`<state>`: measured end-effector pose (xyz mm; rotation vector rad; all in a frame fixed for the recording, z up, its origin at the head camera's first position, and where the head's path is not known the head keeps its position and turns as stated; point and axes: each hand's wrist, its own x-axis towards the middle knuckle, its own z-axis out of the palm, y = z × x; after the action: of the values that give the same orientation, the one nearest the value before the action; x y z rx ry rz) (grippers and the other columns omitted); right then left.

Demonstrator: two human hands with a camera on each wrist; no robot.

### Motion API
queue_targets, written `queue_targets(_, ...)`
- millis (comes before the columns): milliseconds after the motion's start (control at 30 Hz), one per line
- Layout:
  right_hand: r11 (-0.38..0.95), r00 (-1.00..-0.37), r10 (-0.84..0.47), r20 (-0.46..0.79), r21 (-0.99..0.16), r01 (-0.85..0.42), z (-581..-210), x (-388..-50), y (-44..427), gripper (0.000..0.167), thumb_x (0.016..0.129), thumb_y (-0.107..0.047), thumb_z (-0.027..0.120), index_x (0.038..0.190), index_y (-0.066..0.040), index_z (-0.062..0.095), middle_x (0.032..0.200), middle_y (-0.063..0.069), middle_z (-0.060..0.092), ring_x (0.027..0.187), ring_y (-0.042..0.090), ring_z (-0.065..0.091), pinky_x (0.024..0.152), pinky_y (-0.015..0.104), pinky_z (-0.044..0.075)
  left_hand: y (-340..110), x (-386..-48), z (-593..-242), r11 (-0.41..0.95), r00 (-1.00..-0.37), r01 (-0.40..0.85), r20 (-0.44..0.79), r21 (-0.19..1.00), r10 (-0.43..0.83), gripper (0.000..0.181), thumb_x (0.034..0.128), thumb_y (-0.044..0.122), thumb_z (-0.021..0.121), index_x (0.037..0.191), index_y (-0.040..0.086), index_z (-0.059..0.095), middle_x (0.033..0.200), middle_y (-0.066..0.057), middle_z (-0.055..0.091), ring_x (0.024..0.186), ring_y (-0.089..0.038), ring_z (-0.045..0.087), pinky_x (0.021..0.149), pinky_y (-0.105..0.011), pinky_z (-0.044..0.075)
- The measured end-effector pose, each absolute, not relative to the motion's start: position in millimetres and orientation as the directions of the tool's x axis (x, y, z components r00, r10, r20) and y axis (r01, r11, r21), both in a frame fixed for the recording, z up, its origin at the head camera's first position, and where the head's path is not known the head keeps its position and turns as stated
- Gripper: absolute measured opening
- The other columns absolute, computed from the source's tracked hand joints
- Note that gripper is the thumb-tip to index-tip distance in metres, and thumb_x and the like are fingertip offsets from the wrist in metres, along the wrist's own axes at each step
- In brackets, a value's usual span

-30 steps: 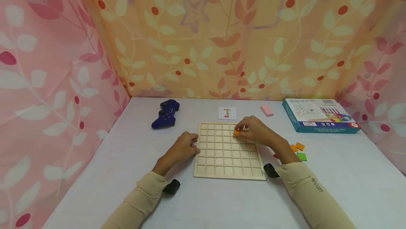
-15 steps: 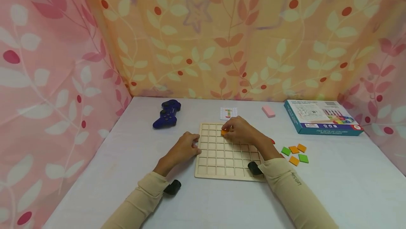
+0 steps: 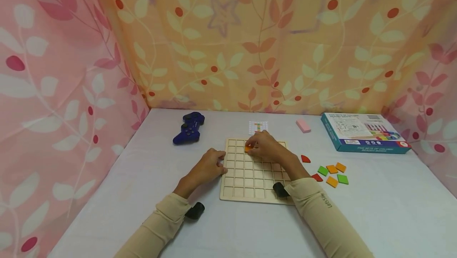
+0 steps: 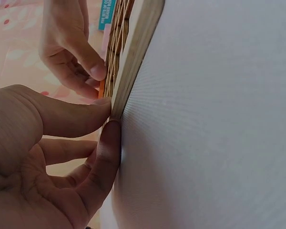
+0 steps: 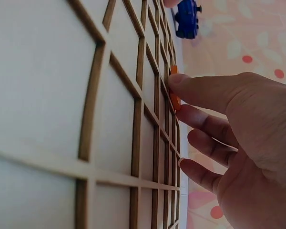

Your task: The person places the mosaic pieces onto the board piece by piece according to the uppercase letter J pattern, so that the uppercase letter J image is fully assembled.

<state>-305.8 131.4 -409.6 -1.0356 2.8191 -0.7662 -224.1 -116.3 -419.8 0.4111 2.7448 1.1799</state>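
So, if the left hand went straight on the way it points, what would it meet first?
The grid board, which the left hand pinches at the edge; beyond that, probably the right hand, though depth is hard to judge.

Left forearm point(image 3: 151, 230): angled forward and inward, sleeved to just short of the bare wrist.
Left hand point(image 3: 205, 166): thumb and forefinger bowed into a C; tips pointing right.
Right forearm point(image 3: 330, 220): slanted forward and leftward, likewise sleeved.
Right hand point(image 3: 265, 147): farther forward; palm down, thumb and forefinger pinching, other fingers point(image 5: 202, 174) bent.
Spacing: near, hands apart.
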Motion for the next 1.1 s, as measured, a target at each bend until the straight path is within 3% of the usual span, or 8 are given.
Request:
queue_targets(267, 0.652, -0.784, -0.609, 0.118, -0.490, -0.579, -408.3, -302.9, 131.6, 0.023, 0.094, -0.014, 0.080, 0.114, -0.003, 0.082, 0.110, 0.008, 0.076, 0.104, 0.026, 0.059, 0.100, 0.049, 0.042, -116.0, -226.0, -421.3, 0.662, -0.955, 0.195, -0.014, 0.724, 0.297, 0.059, 0.0895, -0.002, 0.080, 0.143, -0.013, 0.057, 0.113, -0.015, 0.060, 0.090, -0.018, 0.056, 0.076, -0.028, 0.050)
queue_targets(500, 0.645, -0.780, -0.619, 0.095, -0.504, -0.574, -406.2, -301.8, 135.3, 0.027, 0.093, -0.010, 0.079, 0.118, -0.001, 0.080, 0.117, 0.011, 0.077, 0.123, 0.037, 0.060, 0.116, 0.056, 0.038, -115.8, -226.0, -420.3, 0.666, -0.955, 0.188, -0.023, 0.722, 0.294, 0.060, 0.0895, -0.002, 0.080, 0.143, -0.013, 0.057, 0.114, -0.015, 0.060, 0.089, -0.018, 0.056, 0.075, -0.028, 0.049)
queue_targets(800, 0.622, -0.763, -0.637, 0.111, -0.510, -0.594, -407.0, -299.8, 145.5, 0.023, 0.093, -0.006, 0.075, 0.115, -0.001, 0.081, 0.112, 0.011, 0.076, 0.108, 0.030, 0.065, 0.096, 0.048, 0.051, -116.0, -224.9, -421.4, 0.668, -0.958, 0.189, -0.014, 0.720, 0.286, 0.059, 0.0879, -0.004, 0.081, 0.142, -0.014, 0.058, 0.114, -0.016, 0.061, 0.089, -0.018, 0.056, 0.077, -0.031, 0.051)
queue_targets(1100, 0.683, -0.824, -0.563, 0.066, -0.524, -0.509, -399.8, -285.0, 184.6, 0.028, 0.095, -0.008, 0.072, 0.120, -0.001, 0.079, 0.115, 0.010, 0.077, 0.104, 0.027, 0.063, 0.089, 0.042, 0.051, -116.0, -224.2, -421.1, 0.673, -0.960, 0.179, -0.021, 0.718, 0.278, 0.059, 0.0889, -0.003, 0.081, 0.143, -0.013, 0.058, 0.114, -0.015, 0.060, 0.090, -0.018, 0.057, 0.077, -0.029, 0.051)
